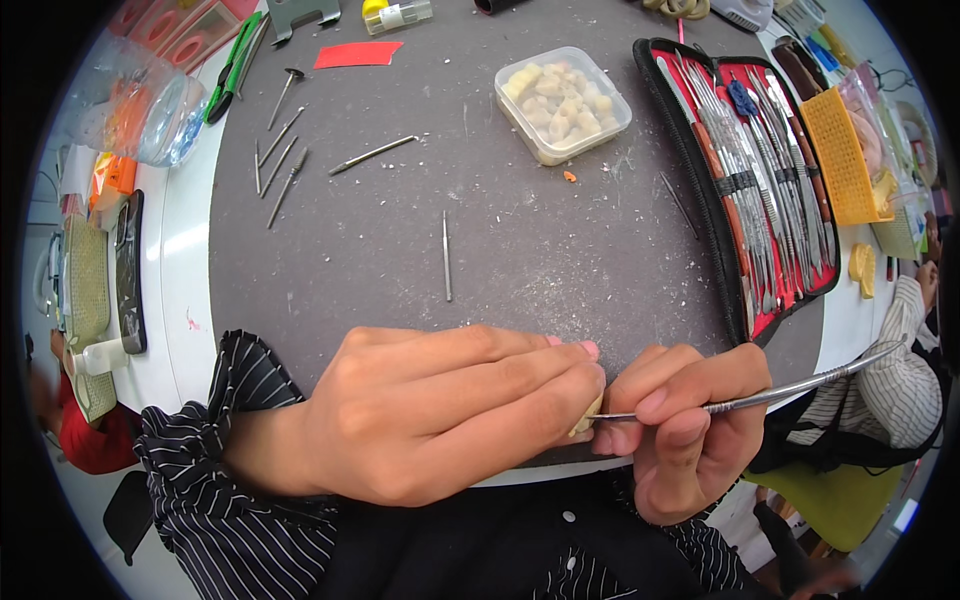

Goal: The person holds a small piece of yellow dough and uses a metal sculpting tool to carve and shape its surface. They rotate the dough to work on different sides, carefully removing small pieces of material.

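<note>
My left hand (450, 416) has its fingers closed around a small cream-coloured piece (586, 421), mostly hidden behind them. What shows of the piece looks like a dental model tooth or wax, but I cannot tell which. In my right hand (686, 427) is a slim metal dental carver (757, 400), held like a pen. Its working tip touches the piece, while the curved other end points right. Both hands are close together above the near edge of the grey work mat (375, 255).
White shavings speckle the mat. Several burs (447, 259) lie about it. Behind my hands stands a lidded plastic box (562, 105) of tooth-like pieces. An open instrument case (750, 187) lies right; a utility knife (232, 67) and phone (130, 270) are left. People sit at both sides.
</note>
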The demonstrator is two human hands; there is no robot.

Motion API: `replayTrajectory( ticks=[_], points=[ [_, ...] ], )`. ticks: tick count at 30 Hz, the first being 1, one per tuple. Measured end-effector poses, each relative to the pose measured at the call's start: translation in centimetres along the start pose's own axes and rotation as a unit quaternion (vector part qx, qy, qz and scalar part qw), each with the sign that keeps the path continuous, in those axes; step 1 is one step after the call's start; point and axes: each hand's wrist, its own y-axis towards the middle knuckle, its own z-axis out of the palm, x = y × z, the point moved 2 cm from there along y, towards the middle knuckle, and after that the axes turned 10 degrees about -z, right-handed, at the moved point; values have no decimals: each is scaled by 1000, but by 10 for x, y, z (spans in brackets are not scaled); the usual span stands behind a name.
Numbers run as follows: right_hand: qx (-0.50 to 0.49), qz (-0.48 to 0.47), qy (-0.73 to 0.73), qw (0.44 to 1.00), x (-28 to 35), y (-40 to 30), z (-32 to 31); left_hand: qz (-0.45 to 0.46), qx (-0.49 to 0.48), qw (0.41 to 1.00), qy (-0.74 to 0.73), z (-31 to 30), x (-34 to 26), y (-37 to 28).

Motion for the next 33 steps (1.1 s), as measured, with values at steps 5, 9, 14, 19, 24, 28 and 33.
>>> replayTrajectory(
  ticks=[5, 9, 14, 19, 24, 28, 33],
  points=[
    [20, -7, -29, 999, 0, 3, -1, -9, 11, 1000, 10, -2, -2, 2],
    [10, 23, -27, 999, 5, 4, 1, -2, 9, 1000, 18, 0, -4, 1],
    [8, 43, -25, 999, 4, 3, 0, -7, 11, 1000, 19, 0, -4, 1],
    [15, 68, -35, 997, 6, 4, -1, -13, 8, 1000, 18, 2, -7, 2],
    [11, 87, -28, 996, 7, 5, -1, 18, 1, 999, 37, 1, -6, 3],
    [40, 103, -46, 993, 8, 7, -4, 16, -1, 999, 38, 1, -5, 2],
    [12, 54, -2, 998, 1, 4, -1, 5, 3, 1000, 24, 0, -2, 5]
  ],
)
